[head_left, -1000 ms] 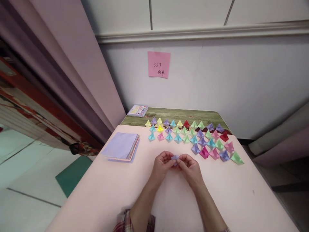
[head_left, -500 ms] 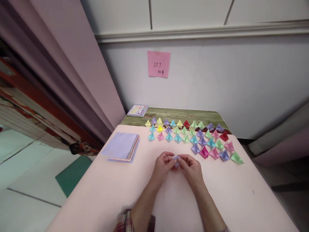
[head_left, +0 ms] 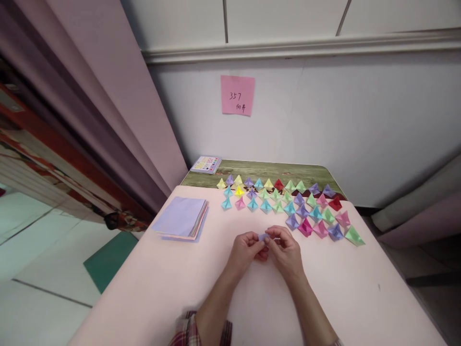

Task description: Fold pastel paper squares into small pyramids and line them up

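Note:
A small piece of purple folded paper [head_left: 262,237] is pinched between my two hands, just over the pink tabletop. My left hand [head_left: 245,250] grips its left side with thumb and fingers. On its right side, my right hand [head_left: 286,247] holds it with closed fingertips. The fingers cover much of the paper, so its exact shape is hidden. Beyond my hands stand rows of small folded paper boats in several colours, among them a magenta paper boat [head_left: 305,227] and a green paper boat [head_left: 355,235] at the right end.
A stack of square paper [head_left: 182,217], purple on top, lies left of my hands on the pink table cover [head_left: 144,288]. At the far left corner rests a printed packet [head_left: 206,164]. A pink note [head_left: 237,95] hangs on the wall; a curtain [head_left: 118,96] borders the left.
My left hand has shifted slightly down and right, and its fingers have curled closer around the purple paper. More of the paper's flat top shows between the fingertips. The rest stays put.

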{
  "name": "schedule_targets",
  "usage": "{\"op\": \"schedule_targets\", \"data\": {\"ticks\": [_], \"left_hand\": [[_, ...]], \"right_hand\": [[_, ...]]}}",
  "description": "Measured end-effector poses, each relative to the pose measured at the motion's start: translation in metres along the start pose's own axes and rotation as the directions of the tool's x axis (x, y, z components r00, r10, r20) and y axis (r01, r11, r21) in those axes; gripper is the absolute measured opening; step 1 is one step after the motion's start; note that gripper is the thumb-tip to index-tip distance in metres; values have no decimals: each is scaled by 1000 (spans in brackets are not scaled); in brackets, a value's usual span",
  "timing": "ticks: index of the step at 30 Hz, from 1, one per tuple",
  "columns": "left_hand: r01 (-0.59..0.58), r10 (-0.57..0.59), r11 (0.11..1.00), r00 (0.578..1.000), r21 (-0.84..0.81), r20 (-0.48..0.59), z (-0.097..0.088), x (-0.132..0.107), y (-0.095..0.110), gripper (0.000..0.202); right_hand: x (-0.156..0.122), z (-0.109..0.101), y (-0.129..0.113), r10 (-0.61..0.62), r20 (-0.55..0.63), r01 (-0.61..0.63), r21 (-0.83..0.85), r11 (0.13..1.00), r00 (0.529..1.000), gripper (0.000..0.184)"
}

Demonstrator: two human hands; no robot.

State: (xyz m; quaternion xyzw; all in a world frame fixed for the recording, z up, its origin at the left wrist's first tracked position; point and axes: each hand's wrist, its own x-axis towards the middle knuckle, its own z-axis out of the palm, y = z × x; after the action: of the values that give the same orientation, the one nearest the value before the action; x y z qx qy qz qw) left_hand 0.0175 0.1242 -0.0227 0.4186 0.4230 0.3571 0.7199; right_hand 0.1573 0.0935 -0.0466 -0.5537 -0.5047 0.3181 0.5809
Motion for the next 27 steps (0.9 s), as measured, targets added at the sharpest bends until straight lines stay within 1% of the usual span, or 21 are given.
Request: {"op": "schedule_targets", "data": {"ticks": [3, 7, 13, 15, 18, 23, 27], "left_hand": [[1, -2, 1000, 1000, 18, 13, 1, -2, 2, 36], [4, -3, 999, 1000, 32, -23, 1, -2, 3, 34], [26, -27, 999, 999, -36, -32, 2, -2, 5, 30], [38, -40, 997, 999, -74, -24, 1, -3, 6, 28], [47, -47, 990, 999, -132, 2, 1, -4, 5, 26], [20, -8, 983, 998, -181, 68, 0, -6, 3, 23], [12, 7, 977, 996, -214, 87, -1, -7, 4, 21]], "right_hand": [[0, 0, -1, 6, 15, -7, 5, 1000, 1000, 16], [0, 1, -2, 27, 79, -31, 42, 999, 997, 18], [1, -1, 1, -47, 83, 46, 11, 999, 995, 14], [1, -3, 0, -72, 87, 73, -12, 997, 994, 13], [0, -4, -4, -116, 120, 119, -21, 993, 986, 18], [-1, -4, -6, -167, 131, 172, -27, 985, 977, 27], [-1, -6, -6, -196, 142, 198, 2, 980, 970, 32]]}}
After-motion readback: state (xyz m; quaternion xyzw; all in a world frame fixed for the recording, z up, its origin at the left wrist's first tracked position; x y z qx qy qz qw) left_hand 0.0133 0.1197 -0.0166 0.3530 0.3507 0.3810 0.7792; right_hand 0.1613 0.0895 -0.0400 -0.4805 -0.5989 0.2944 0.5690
